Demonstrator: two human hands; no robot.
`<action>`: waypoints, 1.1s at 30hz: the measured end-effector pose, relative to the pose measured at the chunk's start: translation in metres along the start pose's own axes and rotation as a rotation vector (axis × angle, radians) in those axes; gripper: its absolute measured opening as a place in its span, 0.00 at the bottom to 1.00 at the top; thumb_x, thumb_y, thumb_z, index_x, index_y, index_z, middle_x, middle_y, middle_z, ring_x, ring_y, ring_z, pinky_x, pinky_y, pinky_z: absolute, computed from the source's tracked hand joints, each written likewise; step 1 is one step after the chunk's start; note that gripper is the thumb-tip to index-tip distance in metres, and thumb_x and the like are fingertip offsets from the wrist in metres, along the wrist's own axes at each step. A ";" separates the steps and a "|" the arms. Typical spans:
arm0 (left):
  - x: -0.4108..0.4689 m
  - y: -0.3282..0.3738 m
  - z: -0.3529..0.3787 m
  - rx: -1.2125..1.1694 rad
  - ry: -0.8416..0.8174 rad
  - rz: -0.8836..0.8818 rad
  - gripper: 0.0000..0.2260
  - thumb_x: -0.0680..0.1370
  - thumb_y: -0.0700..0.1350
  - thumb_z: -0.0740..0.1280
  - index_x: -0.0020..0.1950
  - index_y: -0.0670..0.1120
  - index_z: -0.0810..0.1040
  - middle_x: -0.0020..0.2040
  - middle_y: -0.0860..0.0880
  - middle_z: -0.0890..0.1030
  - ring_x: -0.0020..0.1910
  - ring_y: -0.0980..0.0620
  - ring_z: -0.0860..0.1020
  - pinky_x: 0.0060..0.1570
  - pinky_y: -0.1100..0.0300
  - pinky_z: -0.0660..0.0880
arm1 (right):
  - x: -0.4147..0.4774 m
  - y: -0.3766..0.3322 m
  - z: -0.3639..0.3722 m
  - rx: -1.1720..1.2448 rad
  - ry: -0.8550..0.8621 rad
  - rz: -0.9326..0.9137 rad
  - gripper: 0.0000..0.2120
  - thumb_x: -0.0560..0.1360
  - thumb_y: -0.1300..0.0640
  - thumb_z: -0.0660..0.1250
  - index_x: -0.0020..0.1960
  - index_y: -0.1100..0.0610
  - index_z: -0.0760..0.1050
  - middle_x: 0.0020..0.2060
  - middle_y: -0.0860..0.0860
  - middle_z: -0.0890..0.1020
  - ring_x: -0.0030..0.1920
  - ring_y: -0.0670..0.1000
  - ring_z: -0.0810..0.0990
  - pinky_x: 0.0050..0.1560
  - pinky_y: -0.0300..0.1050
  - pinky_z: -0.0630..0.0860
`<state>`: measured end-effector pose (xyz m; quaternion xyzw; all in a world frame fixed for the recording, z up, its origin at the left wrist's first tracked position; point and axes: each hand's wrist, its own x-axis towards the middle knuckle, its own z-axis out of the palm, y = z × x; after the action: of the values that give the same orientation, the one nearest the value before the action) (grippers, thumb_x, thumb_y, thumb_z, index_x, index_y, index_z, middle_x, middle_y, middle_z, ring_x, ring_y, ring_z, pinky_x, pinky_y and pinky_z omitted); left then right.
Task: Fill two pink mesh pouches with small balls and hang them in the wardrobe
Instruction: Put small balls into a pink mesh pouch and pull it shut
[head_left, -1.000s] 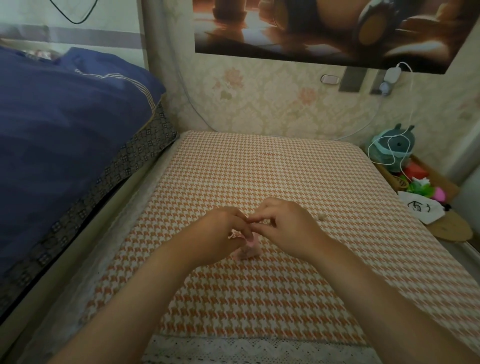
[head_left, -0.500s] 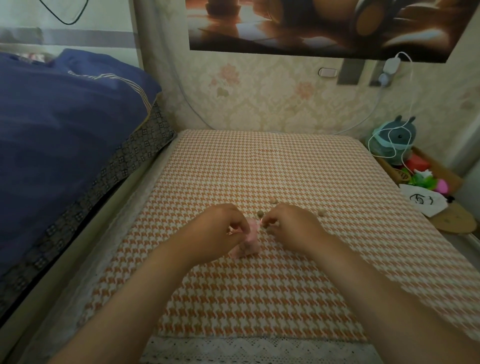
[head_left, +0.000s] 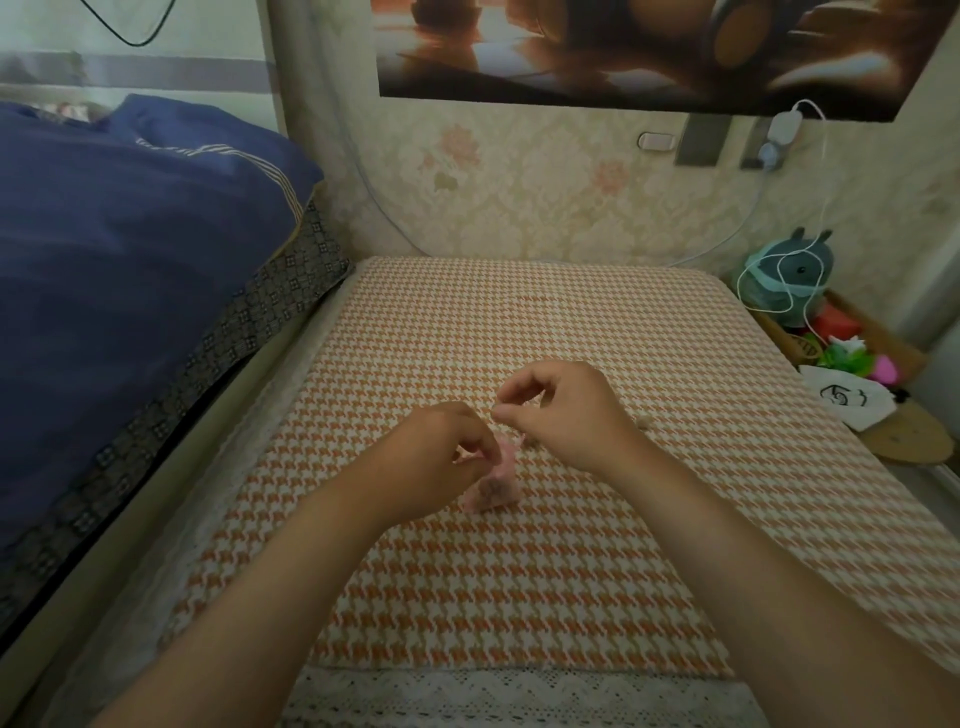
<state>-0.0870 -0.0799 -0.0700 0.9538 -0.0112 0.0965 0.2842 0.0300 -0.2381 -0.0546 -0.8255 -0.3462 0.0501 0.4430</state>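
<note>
- Pink mesh pouch (head_left: 493, 480) rests near the middle of a table covered in an orange-and-white houndstooth cloth (head_left: 545, 597), its mouth raised toward the person.
- Left hand (head_left: 441, 460) is curled nearly closed, thumb and fingers pinching the upper edge of the pouch to hold it up.
- Right hand (head_left: 566, 410) has lifted from the pouch mouth, where it was a second ago, and now hovers just above and behind it. Thumb and forefinger are pinched together; whether they hold a ball is too small to tell.
- One small ball (head_left: 643, 423) lies on the cloth just right of the right wrist. Another small speck (head_left: 532, 441) shows under the hand, close to the pouch.
- Dark shapes show through the mesh at the bottom of the pouch, probably balls already inside.
- Judging from this, filling of the first pouch is underway; a second pouch and the wardrobe are not in view.
</note>
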 end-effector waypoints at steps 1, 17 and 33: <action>0.000 0.000 0.000 -0.003 0.004 -0.005 0.04 0.76 0.45 0.72 0.47 0.54 0.84 0.50 0.56 0.80 0.49 0.59 0.79 0.53 0.55 0.79 | -0.003 -0.004 0.000 -0.008 -0.038 -0.016 0.04 0.72 0.52 0.79 0.45 0.47 0.85 0.41 0.42 0.86 0.33 0.33 0.79 0.39 0.33 0.74; -0.003 -0.001 -0.006 -0.056 0.004 -0.083 0.04 0.77 0.46 0.71 0.46 0.54 0.84 0.47 0.56 0.80 0.48 0.59 0.79 0.52 0.54 0.79 | -0.016 0.002 -0.004 -0.556 -0.239 -0.267 0.09 0.76 0.50 0.68 0.53 0.41 0.83 0.54 0.38 0.76 0.54 0.41 0.74 0.50 0.43 0.76; 0.023 0.022 0.017 -0.172 0.037 -0.256 0.07 0.78 0.48 0.68 0.50 0.54 0.87 0.45 0.60 0.84 0.43 0.64 0.80 0.44 0.64 0.76 | -0.024 0.011 -0.030 -0.571 -0.293 -0.259 0.06 0.76 0.50 0.71 0.50 0.43 0.86 0.49 0.40 0.84 0.52 0.42 0.79 0.54 0.47 0.78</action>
<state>-0.0628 -0.1069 -0.0671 0.9176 0.1075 0.0759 0.3751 0.0295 -0.2773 -0.0505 -0.8493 -0.5082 0.0123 0.1426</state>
